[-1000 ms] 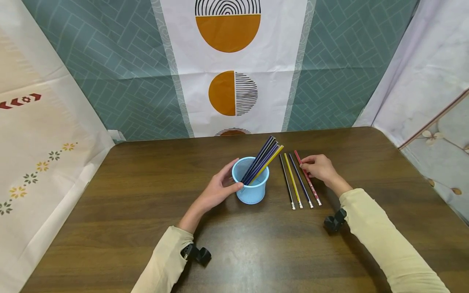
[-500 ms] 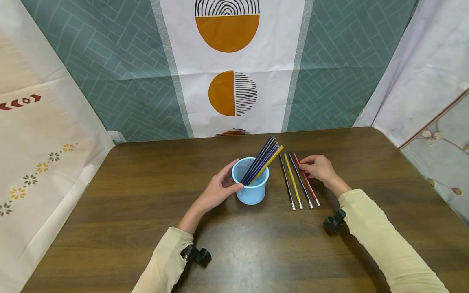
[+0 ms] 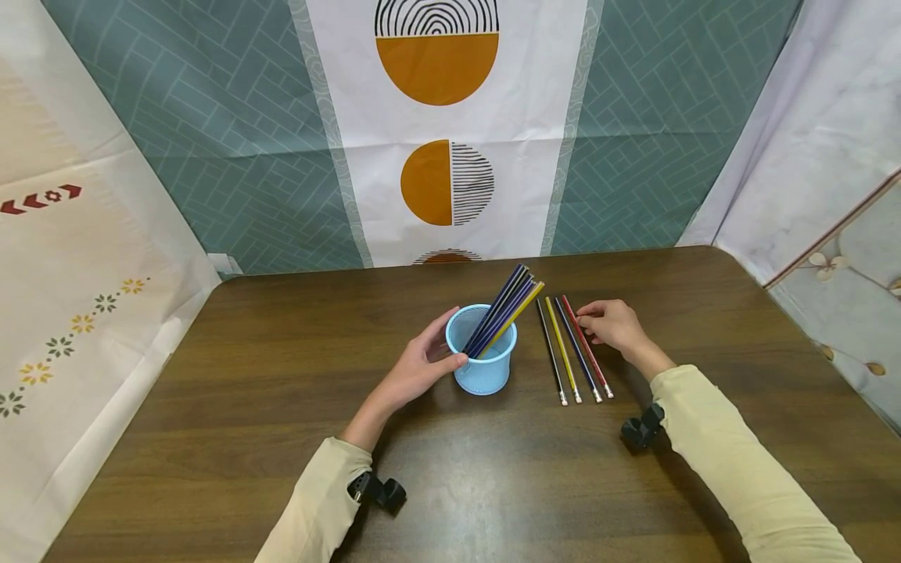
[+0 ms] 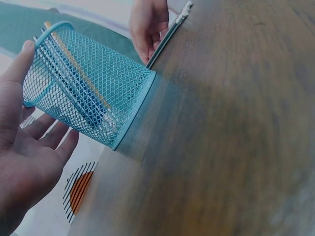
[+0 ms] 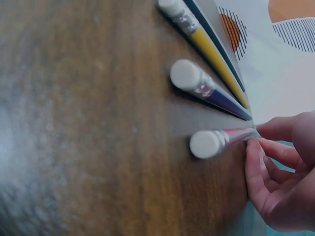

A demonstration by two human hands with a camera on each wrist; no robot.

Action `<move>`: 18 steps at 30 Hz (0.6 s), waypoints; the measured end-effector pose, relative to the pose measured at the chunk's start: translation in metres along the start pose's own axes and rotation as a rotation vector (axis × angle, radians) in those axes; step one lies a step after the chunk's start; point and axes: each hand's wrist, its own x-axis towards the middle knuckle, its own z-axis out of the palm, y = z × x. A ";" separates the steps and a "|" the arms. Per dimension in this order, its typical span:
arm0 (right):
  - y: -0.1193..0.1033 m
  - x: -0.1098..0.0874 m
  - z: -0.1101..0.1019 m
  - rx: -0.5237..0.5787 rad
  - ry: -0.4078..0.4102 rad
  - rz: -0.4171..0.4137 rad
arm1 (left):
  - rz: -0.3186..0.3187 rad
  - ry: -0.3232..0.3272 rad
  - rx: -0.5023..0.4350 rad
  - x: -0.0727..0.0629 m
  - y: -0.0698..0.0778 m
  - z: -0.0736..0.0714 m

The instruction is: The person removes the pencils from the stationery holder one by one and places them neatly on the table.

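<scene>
A light-blue mesh pencil cup [image 3: 482, 377] stands upright on the table, with several dark and yellow pencils [image 3: 503, 313] leaning in it towards the right. My left hand [image 3: 415, 367] holds the cup's left side, thumb at the rim and fingers round the wall. To the right of the cup, a black pencil [image 3: 551, 352], a yellow pencil [image 3: 563, 348], a dark-blue pencil [image 3: 579, 349] and a red pencil [image 3: 591, 356] lie side by side, white erasers towards me. My right hand [image 3: 611, 322] has its fingertips right at the red pencil's far half; I cannot tell whether they pinch it.
The brown wooden table [image 3: 281, 375] has rounded far corners. A patterned cloth [image 3: 267, 141] hangs behind it, with pale cloths at the left and right. Small black cameras sit on both wrists, below the long pale sleeves [image 3: 739, 461].
The red pencil has shifted slightly left and towards me, closer to the dark-blue one, and now shows along its length beside the right fingertips. My left hand and the cup have stayed in place.
</scene>
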 end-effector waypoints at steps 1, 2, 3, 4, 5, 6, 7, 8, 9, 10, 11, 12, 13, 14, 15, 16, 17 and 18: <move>0.000 0.000 0.000 0.004 0.001 0.003 | -0.002 -0.001 -0.001 0.000 0.000 0.000; 0.001 0.000 0.000 0.008 0.003 0.006 | -0.004 -0.002 -0.003 0.000 0.000 0.000; 0.001 0.000 0.000 0.011 0.002 0.009 | -0.005 -0.003 -0.005 -0.001 0.000 0.000; 0.001 0.000 -0.001 0.016 0.002 0.011 | -0.006 -0.002 -0.003 -0.001 0.000 0.000; 0.001 0.000 -0.001 0.018 0.000 0.012 | -0.008 -0.002 -0.001 -0.001 0.000 0.000; 0.000 -0.001 -0.001 0.022 -0.002 0.014 | -0.008 -0.003 -0.001 -0.001 0.000 0.000; 0.000 -0.001 -0.002 0.026 -0.006 0.015 | -0.007 -0.004 -0.002 -0.001 -0.001 0.000; 0.000 -0.001 -0.002 0.029 -0.010 0.016 | -0.009 -0.004 -0.002 -0.001 0.000 0.001; 0.000 -0.001 -0.002 0.033 -0.014 0.017 | -0.011 -0.004 -0.003 -0.001 0.000 0.001; 0.000 -0.001 -0.002 0.037 -0.017 0.017 | -0.012 -0.004 -0.003 -0.001 0.000 0.001; 0.000 -0.001 -0.003 0.042 -0.018 0.017 | -0.014 -0.003 -0.002 -0.001 0.000 0.001; 0.000 -0.001 -0.003 0.049 -0.019 0.018 | -0.013 -0.002 -0.003 -0.001 0.000 0.001; 0.000 -0.002 -0.004 0.053 -0.021 0.016 | -0.014 -0.002 -0.002 -0.001 0.000 0.001; -0.001 -0.002 -0.004 0.060 -0.020 0.013 | -0.017 0.000 0.000 -0.001 0.000 0.001; -0.001 -0.002 -0.005 0.065 -0.019 0.010 | -0.015 0.000 0.000 -0.001 0.000 0.000; -0.001 -0.002 -0.006 0.069 -0.016 0.006 | -0.014 0.001 0.000 -0.001 0.000 0.000; -0.002 -0.002 -0.006 0.071 -0.015 0.000 | -0.014 0.003 0.001 -0.001 0.001 0.000; -0.002 -0.001 -0.007 0.071 -0.014 -0.009 | -0.013 0.004 0.002 -0.001 0.001 0.000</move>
